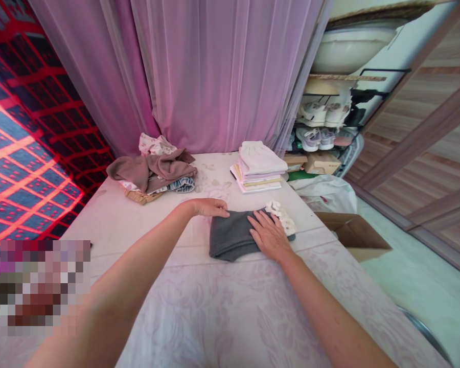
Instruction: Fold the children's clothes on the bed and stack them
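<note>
A dark grey folded garment (230,236) with a white lace trim (281,215) lies on the pale floral sheet of the bed (199,306). My right hand (268,235) lies flat on its right part, fingers spread, pressing it down. At the garment's upper left edge my left hand (209,207) rests with fingers curled over the cloth. Both forearms reach in from the bottom of the view.
A heap of unfolded brown and patterned clothes (153,171) lies at the back left. A neat stack of folded pale clothes (258,166) sits at the back right. Pink curtains (214,76) hang behind. A cardboard box (354,232) and a shoe rack (325,122) stand right of the bed.
</note>
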Tool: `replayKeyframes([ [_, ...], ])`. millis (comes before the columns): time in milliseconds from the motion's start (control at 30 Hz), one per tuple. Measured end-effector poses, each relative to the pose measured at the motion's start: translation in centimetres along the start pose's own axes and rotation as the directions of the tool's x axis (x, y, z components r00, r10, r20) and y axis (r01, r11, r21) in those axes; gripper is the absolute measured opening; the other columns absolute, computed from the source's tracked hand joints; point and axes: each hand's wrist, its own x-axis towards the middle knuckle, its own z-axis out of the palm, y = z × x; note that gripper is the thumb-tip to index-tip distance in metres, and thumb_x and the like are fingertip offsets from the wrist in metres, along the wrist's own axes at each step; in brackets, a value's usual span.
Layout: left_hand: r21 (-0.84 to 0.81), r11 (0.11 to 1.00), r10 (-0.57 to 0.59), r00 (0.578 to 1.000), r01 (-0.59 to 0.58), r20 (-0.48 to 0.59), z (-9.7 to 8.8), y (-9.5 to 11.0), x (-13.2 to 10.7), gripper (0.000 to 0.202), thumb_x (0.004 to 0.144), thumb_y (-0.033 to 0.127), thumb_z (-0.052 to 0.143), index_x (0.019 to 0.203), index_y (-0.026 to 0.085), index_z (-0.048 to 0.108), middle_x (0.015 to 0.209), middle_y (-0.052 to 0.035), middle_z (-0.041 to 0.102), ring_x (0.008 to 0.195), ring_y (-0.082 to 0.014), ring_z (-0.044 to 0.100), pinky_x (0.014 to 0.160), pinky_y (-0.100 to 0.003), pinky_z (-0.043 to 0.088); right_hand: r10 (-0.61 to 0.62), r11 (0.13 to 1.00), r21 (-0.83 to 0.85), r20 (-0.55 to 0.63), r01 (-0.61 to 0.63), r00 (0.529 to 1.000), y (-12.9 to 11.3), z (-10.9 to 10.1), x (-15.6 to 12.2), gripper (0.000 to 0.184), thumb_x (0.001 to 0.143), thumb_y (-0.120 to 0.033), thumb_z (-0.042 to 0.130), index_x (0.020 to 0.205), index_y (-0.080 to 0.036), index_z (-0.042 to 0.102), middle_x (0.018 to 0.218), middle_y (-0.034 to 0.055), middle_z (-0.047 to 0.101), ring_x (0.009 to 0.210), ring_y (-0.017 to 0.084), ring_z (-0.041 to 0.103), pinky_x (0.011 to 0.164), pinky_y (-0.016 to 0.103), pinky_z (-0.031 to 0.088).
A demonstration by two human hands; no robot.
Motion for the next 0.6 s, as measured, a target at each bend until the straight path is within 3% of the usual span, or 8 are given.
replayKeyframes([
  [300,-0.128,0.987,0.111,0.986,-0.094,0.128,1.7,1.9,2.9,0.027,0.069,0.032,0.066,0.09,0.02,0.055,0.075,0.006,0.055,0.072,-0.0097,0.051,0.069,-0.02,0.04,0.012,1.0,0.001,0.009,-0.012,1.0,-0.2,-0.3,0.1,0.043,0.096,-0.034,0.035,0.131,-0.019,0.055,0.142,0.0093,0.048,0.132,0.025,0.04,0.109,0.045,0.022],
  [433,0.162,0.986,-0.01,0.975,-0.027,0.222,0.9,2.1,3.5,0.037,0.068,0.036,0.065,0.102,0.022,0.061,0.093,0.0021,0.065,0.087,-0.0136,0.057,0.079,-0.023,0.043,0.005,1.0,0.004,0.003,-0.005,1.0,-0.1,-0.3,0.1,0.044,0.096,-0.034,0.035,0.132,-0.019,0.054,0.142,0.0093,0.049,0.132,0.025,0.04,0.109,0.044,0.022],
  [600,0.398,0.913,-0.213,0.938,0.091,0.274,-1.6,2.0,3.1,0.025,0.065,0.039,0.065,0.08,0.021,0.071,0.078,0.0004,0.07,0.086,-0.0196,0.059,0.084,-0.029,0.044,0.004,1.0,0.006,-0.009,-0.004,1.0,0.0,-0.1,0.0,0.044,0.096,-0.034,0.035,0.133,-0.021,0.053,0.142,0.0086,0.049,0.132,0.024,0.039,0.109,0.043,0.022],
])
